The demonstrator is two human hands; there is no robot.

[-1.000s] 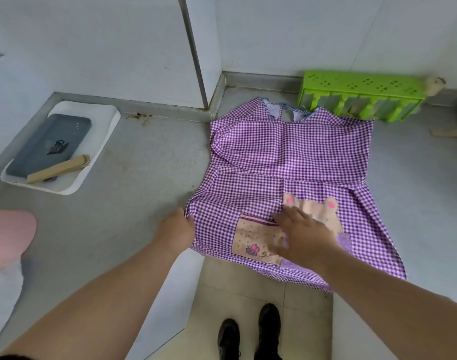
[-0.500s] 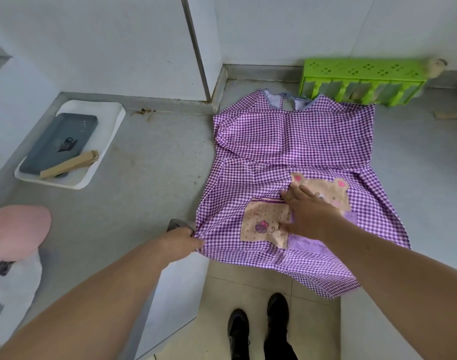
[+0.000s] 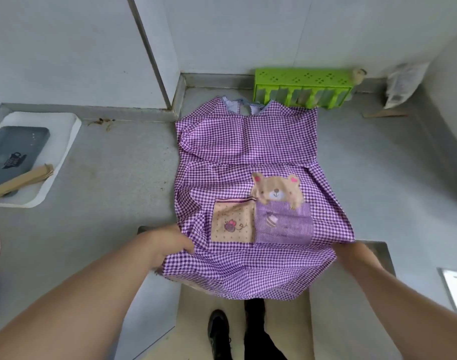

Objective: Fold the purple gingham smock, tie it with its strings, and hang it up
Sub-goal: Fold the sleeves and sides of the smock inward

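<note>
Both of my bare forearms reach in from the bottom corners of the frame toward the lower middle, where the purple gingham smock lies spread face up on the grey countertop. Its collar points to the top of the frame, just beside the green plastic rack, and its hem hangs over the counter's near edge above my black shoes.

My left hand comes in palm down at the lower left of the cloth, fingers curled closed on the hem's left corner, thumb lying on top of the fabric. My right hand sits at the lower right of the cloth; its fingers go under the gingham and are blurred, so it seems to be pinching that edge, but I cannot tell for sure. Between my two hands the hem is bunched into soft folds.

On the smock's front, the bear appliqué peeks over the purple striped pocket, and the tan pocket touches it on the left.

At the far left of the frame a white tray holds a dark grey case and a tan cardboard strip.
</note>
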